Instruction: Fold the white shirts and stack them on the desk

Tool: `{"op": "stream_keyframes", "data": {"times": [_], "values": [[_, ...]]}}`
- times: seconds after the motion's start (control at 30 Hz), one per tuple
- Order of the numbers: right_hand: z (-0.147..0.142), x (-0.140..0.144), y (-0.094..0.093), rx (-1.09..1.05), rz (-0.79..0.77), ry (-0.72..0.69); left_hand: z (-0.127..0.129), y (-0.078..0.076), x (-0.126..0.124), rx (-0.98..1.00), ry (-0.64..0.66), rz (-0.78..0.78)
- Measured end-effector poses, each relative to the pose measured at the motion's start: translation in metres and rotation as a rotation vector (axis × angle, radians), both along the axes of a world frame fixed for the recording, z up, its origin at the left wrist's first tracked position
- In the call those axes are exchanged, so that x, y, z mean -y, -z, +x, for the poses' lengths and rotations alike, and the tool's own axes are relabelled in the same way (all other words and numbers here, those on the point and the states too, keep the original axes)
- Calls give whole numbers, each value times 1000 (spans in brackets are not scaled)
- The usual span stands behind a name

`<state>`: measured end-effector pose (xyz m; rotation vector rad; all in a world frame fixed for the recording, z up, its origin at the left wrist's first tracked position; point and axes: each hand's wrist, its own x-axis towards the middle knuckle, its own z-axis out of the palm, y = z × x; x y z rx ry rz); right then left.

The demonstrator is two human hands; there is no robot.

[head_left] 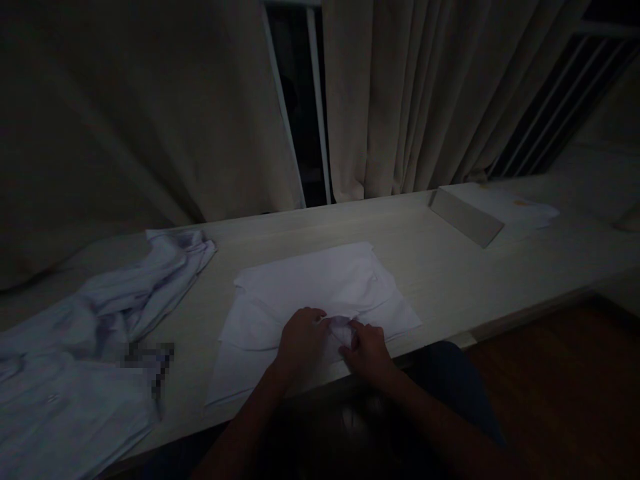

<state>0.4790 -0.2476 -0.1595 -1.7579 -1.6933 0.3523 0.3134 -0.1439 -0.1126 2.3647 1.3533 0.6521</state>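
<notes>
A white garment [320,287] lies spread flat on a pale wooden counter [440,260] in a dim room. My left hand [301,338] rests on its near edge, fingers curled over a small bunched fold of the cloth [340,328]. My right hand [367,350] is right beside it, pinching the same fold from the right. Both forearms reach in from the bottom of the view.
A heap of crumpled white clothes [100,333] covers the counter's left end. A stack of folded white fabric [495,207] sits at the back right. Beige curtains [410,93] hang behind the counter with a dark gap between them. Dark wooden floor [560,387] lies at the right.
</notes>
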Motion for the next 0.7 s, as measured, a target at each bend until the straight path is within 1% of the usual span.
{"op": "stream_keyframes", "data": {"times": [0.1, 0.17, 0.23, 0.27, 0.33, 0.4, 0.43, 0.5, 0.6, 0.67, 0.7], "values": [[-4, -4, 3, 54, -7, 27, -5, -5, 5, 55, -40, -2], [-4, -6, 8, 42, 45, 8, -12, -4, 20, 67, -116, 22], [-5, -8, 13, -15, 97, -22, -19, 4, 43, 35, -158, 58], [-5, -8, 14, -43, 118, -37, -22, 10, 56, 4, -139, 81], [-7, -8, 14, -65, 151, -68, -25, 26, 79, -60, -26, 141], [-9, -5, 9, -53, 187, -108, -24, 40, 93, -104, 57, 223], [-10, -4, 6, -49, 205, -138, -21, 44, 97, -119, 63, 263], [-12, 0, 0, -51, 232, -210, -17, 48, 98, -145, 37, 313], [-11, 4, -2, -7, 264, -340, -16, 44, 97, -171, 32, 341], [-7, 6, 0, 24, 313, -372, -21, 41, 98, -172, 26, 358], [-5, 7, 2, 27, 346, -366, -24, 40, 100, -172, 12, 366]]}}
